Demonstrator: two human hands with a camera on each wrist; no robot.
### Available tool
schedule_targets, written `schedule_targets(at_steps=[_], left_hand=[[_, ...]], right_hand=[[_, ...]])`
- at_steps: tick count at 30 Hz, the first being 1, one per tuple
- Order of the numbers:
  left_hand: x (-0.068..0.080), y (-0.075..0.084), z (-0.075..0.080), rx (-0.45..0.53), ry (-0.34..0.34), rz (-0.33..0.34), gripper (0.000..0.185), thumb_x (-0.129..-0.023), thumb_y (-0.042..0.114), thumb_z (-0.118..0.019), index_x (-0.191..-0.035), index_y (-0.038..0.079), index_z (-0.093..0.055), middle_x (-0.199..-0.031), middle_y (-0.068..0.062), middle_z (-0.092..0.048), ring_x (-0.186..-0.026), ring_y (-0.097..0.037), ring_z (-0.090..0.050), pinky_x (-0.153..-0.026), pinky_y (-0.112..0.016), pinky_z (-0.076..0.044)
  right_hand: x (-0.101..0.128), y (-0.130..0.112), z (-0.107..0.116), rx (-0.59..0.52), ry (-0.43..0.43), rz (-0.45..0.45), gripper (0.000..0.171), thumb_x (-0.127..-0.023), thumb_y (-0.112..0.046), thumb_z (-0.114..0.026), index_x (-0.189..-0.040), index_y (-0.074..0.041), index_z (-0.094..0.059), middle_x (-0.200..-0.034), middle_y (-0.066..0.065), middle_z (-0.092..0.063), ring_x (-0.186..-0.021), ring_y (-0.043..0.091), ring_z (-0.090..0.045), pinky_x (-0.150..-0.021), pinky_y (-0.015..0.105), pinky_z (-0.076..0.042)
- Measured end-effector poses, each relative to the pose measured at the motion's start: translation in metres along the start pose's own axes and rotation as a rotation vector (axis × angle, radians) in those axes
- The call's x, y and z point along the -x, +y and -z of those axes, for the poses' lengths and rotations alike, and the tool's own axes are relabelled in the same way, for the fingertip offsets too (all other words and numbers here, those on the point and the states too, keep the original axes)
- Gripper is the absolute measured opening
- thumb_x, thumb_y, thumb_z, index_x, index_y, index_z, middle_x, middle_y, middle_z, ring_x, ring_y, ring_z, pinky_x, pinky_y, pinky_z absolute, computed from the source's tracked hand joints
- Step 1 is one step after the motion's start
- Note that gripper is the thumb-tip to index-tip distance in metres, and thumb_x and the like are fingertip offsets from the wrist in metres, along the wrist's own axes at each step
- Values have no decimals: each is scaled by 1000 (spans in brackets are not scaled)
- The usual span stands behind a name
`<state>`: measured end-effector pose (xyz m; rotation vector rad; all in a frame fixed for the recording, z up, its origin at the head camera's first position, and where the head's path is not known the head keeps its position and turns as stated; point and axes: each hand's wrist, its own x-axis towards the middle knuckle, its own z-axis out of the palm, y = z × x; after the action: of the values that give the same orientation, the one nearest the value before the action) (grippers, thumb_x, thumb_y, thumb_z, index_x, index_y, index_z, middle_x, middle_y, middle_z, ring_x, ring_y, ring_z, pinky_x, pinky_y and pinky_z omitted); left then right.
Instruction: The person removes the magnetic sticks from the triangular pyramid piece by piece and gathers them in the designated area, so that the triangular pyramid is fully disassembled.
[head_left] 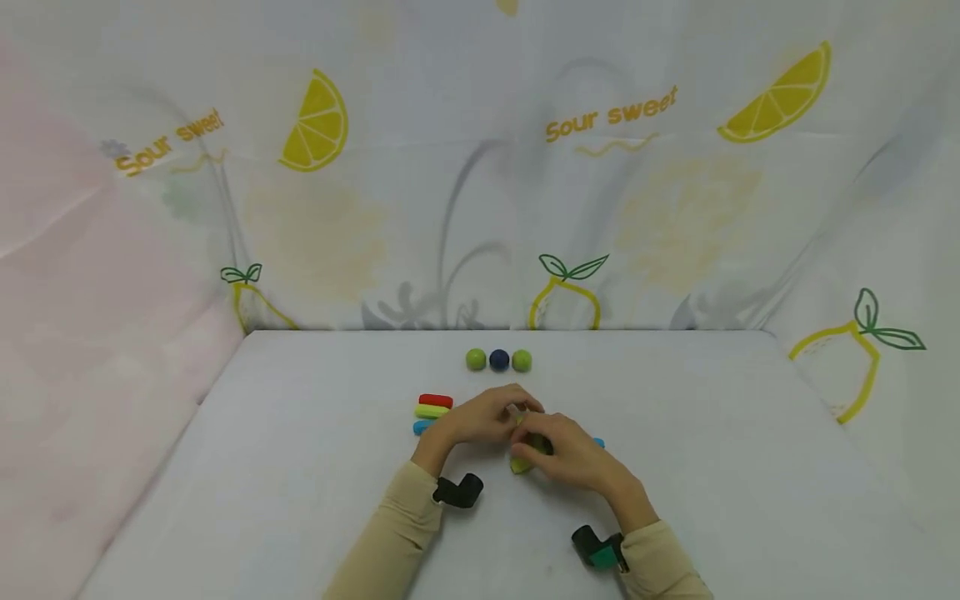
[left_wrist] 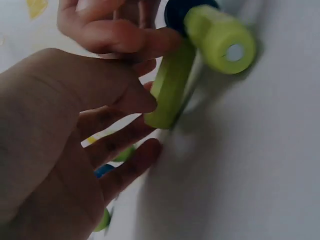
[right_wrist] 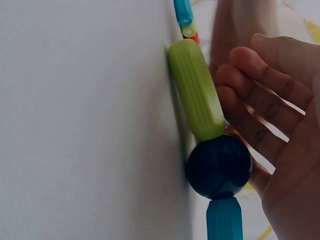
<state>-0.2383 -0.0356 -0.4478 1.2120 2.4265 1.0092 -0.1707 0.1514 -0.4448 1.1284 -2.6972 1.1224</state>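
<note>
My left hand [head_left: 491, 415] pinches the end of a lime-green toy rod [left_wrist: 170, 92] between thumb and fingers. Close against it, my right hand [head_left: 573, 450] curls over the same rod, its fingertips near a dark blue ball [right_wrist: 218, 166]. A second lime-green rod [right_wrist: 197, 90], with a round silvery end facing the left wrist camera, lies on the near side and meets the ball. On the ball's other side a blue rod [right_wrist: 225, 220] sticks out; in the head view the right hand mostly covers it.
Behind the hands, two green balls [head_left: 476, 359] flank another dark blue ball [head_left: 499, 360] in a row. Left of my left wrist lie a red rod [head_left: 436, 401], a lime rod [head_left: 432, 412] and a blue rod [head_left: 422, 427]. A printed cloth [head_left: 420, 208] hangs behind the white table [head_left: 300, 500].
</note>
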Motion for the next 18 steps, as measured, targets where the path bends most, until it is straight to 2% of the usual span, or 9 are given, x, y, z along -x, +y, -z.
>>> schedule_targets(at_steps=[2,6,8,10,14,18], left_hand=[[8,1,-7,12,-24,18,27,-90,7,-60,-116,14,-61,-112,3,-61,-104,-9,-54,-94,-24,-44],[17,5,-18,-37,25,38,22,-89,17,-66,-110,15,-64,-101,5,-60,-93,-6,-52,-87,-21,-45],[19,8,-23,-60,50,61,20,-88,19,-67,-108,15,-65,-96,5,-60,-87,-5,-52,-81,-19,-45],[22,12,-26,-78,68,91,21,-88,21,-67,-108,16,-65,-92,5,-60,-83,-5,-51,-77,-18,-45],[28,19,-30,-96,114,168,21,-87,22,-69,-106,16,-64,-87,5,-59,-77,-5,-50,-71,-17,-44],[32,24,-29,-105,140,217,21,-86,22,-69,-106,15,-64,-86,6,-58,-75,-4,-50,-69,-17,-44]], right_hand=[[1,-1,3,-24,5,-13,5,-92,-25,-61,-94,-21,-63,-90,-13,-63,-83,0,-57,-79,28,-49],[3,-6,16,-37,8,-74,12,-93,-32,-59,-86,-22,-59,-80,-13,-58,-73,1,-52,-67,22,-47],[6,-10,24,-27,-27,-168,19,-92,-38,-59,-81,-22,-58,-73,-12,-54,-66,2,-49,-60,20,-42],[11,-14,31,-16,-102,-310,29,-91,-44,-59,-74,-20,-56,-65,-9,-49,-59,5,-44,-53,20,-36],[18,-18,36,36,-242,-562,40,-85,-52,-62,-69,-16,-56,-62,-6,-48,-56,10,-43,-50,24,-31],[16,-17,30,100,-228,-651,41,-81,-54,-65,-72,-15,-54,-64,-3,-51,-58,12,-46,-52,26,-32]])
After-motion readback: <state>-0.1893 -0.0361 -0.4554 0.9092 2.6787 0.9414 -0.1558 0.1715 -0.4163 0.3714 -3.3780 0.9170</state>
